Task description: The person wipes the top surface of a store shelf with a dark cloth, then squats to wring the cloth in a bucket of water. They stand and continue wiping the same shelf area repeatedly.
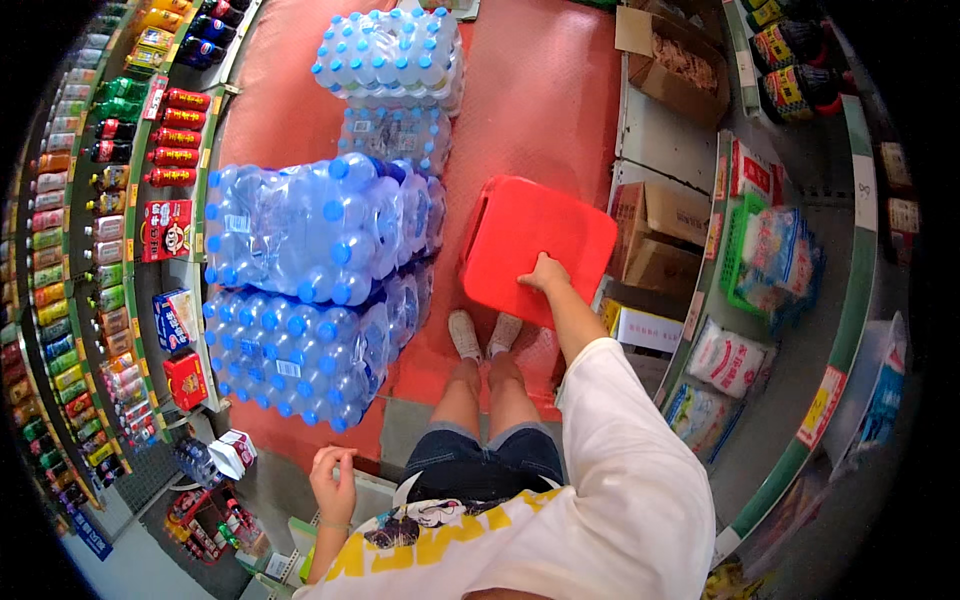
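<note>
My right hand point(551, 274) reaches down to the seat of a red plastic stool point(562, 217). Its fingers are bent into the middle of the seat, and their tips are hidden. The stool is in front of my feet, partly covering one shoe point(505, 330). My left hand point(334, 480) hangs at my side with loosely curled fingers and holds nothing. Ahead of that hand, large shrink-wrapped packs of bottled water point(300, 225) are stacked on the red floor point(420, 420). Smaller wrapped bottle packs point(394, 60) stand farther up the aisle.
On the left, a shelf unit holds rows of bottled drinks point(178, 137) and red cartons point(166, 229). To the right, cardboard boxes point(667, 217) stand beside a shelf with bagged goods point(724, 356) and a green basket point(739, 255). An open carton point(675, 67) sits farther up.
</note>
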`<state>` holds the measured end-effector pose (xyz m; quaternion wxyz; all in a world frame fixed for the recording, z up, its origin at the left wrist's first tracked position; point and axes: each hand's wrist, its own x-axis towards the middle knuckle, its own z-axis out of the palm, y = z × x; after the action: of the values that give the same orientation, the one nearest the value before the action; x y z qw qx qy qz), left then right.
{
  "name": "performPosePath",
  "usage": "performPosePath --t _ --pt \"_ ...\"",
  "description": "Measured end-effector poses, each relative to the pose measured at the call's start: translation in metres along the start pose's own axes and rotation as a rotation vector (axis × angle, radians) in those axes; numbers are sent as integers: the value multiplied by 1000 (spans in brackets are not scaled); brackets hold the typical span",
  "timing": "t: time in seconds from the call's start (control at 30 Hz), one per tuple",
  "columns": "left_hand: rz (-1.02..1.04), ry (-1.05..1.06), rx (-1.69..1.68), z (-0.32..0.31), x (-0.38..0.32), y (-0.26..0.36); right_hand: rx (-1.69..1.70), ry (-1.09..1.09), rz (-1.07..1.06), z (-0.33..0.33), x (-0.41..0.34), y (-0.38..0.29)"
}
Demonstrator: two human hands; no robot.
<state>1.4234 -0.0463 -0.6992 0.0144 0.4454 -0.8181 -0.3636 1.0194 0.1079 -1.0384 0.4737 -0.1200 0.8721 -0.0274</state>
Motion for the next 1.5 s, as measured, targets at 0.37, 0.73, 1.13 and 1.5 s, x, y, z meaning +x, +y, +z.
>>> performPosePath --t 0.37,0.73,1.13,1.5 --pt "81 65 12 -6 51 79 -60 -64 -145 -146 25 -35" --pt "173 196 8 -26 208 132 -184 74 -68 -341 87 -96" --pt "106 164 95 -24 363 219 -129 219 -54 -482 223 -156" --pt "64 -10 128 16 457 279 -81 177 64 -552 343 -157"
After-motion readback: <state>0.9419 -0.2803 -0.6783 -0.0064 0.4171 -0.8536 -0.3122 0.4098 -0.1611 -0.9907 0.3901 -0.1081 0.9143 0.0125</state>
